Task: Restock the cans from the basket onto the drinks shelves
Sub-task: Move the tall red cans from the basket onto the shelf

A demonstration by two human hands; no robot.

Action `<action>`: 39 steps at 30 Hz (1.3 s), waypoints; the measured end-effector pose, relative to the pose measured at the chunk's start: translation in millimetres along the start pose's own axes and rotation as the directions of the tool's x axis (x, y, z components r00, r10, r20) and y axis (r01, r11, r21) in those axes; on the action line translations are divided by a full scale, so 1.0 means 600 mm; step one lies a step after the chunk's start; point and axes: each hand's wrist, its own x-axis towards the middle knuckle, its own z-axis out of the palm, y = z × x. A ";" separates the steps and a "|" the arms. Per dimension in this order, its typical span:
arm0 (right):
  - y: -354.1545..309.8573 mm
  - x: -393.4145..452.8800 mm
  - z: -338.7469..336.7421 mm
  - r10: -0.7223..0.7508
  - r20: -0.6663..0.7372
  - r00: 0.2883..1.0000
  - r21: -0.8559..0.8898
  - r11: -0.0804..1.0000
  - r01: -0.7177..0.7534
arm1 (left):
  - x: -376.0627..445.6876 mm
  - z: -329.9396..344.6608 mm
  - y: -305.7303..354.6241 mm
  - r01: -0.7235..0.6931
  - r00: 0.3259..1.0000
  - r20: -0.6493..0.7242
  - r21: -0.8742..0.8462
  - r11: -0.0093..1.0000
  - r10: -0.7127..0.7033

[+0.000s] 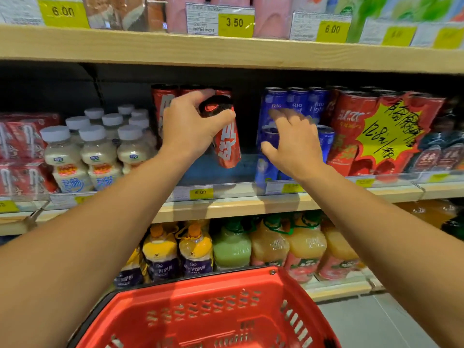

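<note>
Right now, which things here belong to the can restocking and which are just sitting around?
Part of the job:
left hand gripping the red can
right hand on the blue cans
red basket

Just sitting around:
white-capped milk bottles
juice bottles
yellow price sign

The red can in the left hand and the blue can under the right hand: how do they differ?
The red can is tilted, gripped at its top by the left hand, off the shelf floor. The blue can is upright in its row, and the right hand reaches it with spread fingers. Red has white lettering; blue is plainer. Both are slim drink cans.
</note>
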 end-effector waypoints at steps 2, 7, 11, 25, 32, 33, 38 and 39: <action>0.023 -0.006 0.009 -0.025 0.009 1.000 -0.041 0.999 0.025 | 0.012 0.021 0.007 -0.014 1.000 -0.020 0.018 1.000 0.014; 0.056 -0.017 0.035 -0.017 0.033 0.999 -0.049 0.999 0.019 | 0.036 0.067 0.024 -0.063 0.998 0.007 0.114 0.991 0.062; 0.056 -0.020 0.045 -0.007 -0.011 1.000 0.004 1.000 0.007 | 0.051 0.096 0.027 -0.070 0.997 0.024 0.141 0.987 0.068; 0.061 -0.020 0.056 -0.007 -0.038 0.999 0.038 0.999 0.009 | 0.075 0.128 0.023 -0.144 0.985 0.140 0.343 0.928 0.101; 0.061 -0.021 0.054 -0.007 -0.039 0.999 0.039 0.999 0.008 | 0.079 0.135 0.040 -0.293 0.949 0.273 0.589 0.753 0.155; 0.061 -0.021 0.055 -0.007 -0.039 0.999 0.039 0.999 0.008 | 0.081 0.136 0.042 -0.309 0.946 0.290 0.659 0.686 0.147; 0.062 -0.022 0.055 -0.005 -0.036 0.999 0.048 0.999 0.007 | 0.096 0.137 0.046 -0.288 0.957 0.268 0.823 0.489 0.112; 0.062 -0.022 0.056 -0.007 -0.038 0.999 0.050 0.999 0.009 | 0.100 0.136 0.044 -0.279 0.959 0.261 0.817 0.504 0.108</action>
